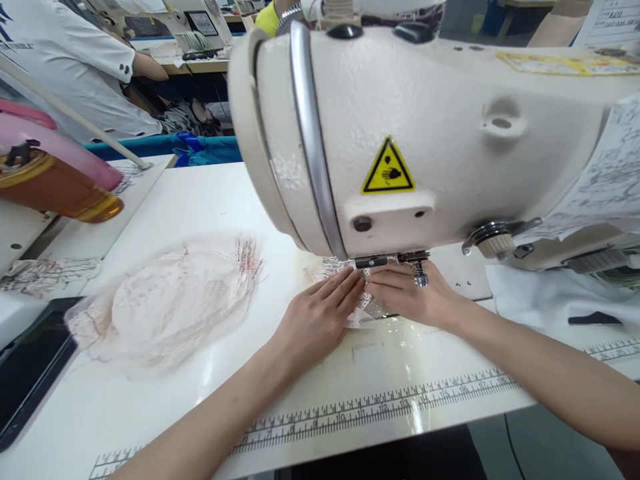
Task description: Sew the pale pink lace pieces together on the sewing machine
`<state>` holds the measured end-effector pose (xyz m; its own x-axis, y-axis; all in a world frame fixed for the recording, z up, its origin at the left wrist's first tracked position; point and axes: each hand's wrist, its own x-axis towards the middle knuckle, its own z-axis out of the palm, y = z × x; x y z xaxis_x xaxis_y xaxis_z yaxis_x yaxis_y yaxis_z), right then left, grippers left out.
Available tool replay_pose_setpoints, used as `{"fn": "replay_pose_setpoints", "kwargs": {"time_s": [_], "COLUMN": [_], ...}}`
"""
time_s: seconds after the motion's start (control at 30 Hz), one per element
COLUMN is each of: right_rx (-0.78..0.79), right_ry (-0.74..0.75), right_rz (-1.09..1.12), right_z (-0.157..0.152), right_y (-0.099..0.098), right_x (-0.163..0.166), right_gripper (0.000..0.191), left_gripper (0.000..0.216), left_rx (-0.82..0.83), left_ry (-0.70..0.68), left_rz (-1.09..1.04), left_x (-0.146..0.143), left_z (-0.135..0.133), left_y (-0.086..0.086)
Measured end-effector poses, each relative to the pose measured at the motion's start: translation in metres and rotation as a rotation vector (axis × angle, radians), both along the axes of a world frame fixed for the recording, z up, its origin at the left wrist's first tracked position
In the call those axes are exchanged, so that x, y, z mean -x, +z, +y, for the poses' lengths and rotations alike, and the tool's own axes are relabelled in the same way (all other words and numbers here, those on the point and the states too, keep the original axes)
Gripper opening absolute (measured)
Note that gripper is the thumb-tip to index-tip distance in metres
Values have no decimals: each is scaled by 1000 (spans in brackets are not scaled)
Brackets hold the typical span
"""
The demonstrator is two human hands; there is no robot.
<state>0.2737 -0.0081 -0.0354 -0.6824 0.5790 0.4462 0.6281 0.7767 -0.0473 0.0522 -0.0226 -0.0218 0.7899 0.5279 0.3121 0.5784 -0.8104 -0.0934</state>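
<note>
Under the head of a cream sewing machine (440, 127), my left hand (320, 310) lies flat with its fingers stretched toward the needle area. Beneath its fingertips is a piece of pale, thin fabric (361, 319) with a dotted pattern. My right hand (417, 293) reaches in from the other side, its fingers extended over the same fabric near the presser area. The machine's lower parts hide some of the right fingertips. The needle itself cannot be made out. Left of my left hand, a heap of sheer pinkish fabric (175, 300) with red threads rests on the white table (210, 393).
A printed ruler (360, 413) runs along the table's front edge. At left are a black phone-like device (35, 373), an amber cup (60, 190) and a pink bottle (55, 143). White cloth (545, 300) lies at right. A person in a white shirt (75, 67) sits beyond.
</note>
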Motion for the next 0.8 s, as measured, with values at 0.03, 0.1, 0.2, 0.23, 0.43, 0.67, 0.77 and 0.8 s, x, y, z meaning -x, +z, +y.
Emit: {"fn": "replay_pose_setpoints", "kwargs": {"time_s": [0.03, 0.1, 0.2, 0.23, 0.43, 0.67, 0.77, 0.8], "right_rx": [-45, -145, -179, -155, -40, -56, -42, -42], "right_ry": [0, 3, 68, 96, 98, 62, 54, 51], "right_rz": [-10, -25, -35, -36, -16, 30, 23, 19], "right_z": [-2, -4, -5, -4, -4, -9, -9, -9], "right_y": [1, 3, 4, 3, -2, -1, 1, 1], "right_x": [1, 2, 4, 5, 11, 17, 17, 16], "right_gripper": [31, 28, 25, 25, 26, 26, 27, 28], "left_gripper": [46, 46, 48, 50, 55, 54, 53, 52], "left_rx": [1, 14, 47, 58, 62, 47, 59, 56], "left_ry": [4, 5, 0, 1, -10, 32, 60, 64], "left_rz": [9, 27, 36, 37, 39, 55, 38, 29], "left_x": [1, 4, 8, 9, 13, 10, 8, 7], "left_z": [0, 2, 6, 7, 11, 12, 10, 10], "left_y": [1, 1, 1, 1, 2, 3, 2, 2]}}
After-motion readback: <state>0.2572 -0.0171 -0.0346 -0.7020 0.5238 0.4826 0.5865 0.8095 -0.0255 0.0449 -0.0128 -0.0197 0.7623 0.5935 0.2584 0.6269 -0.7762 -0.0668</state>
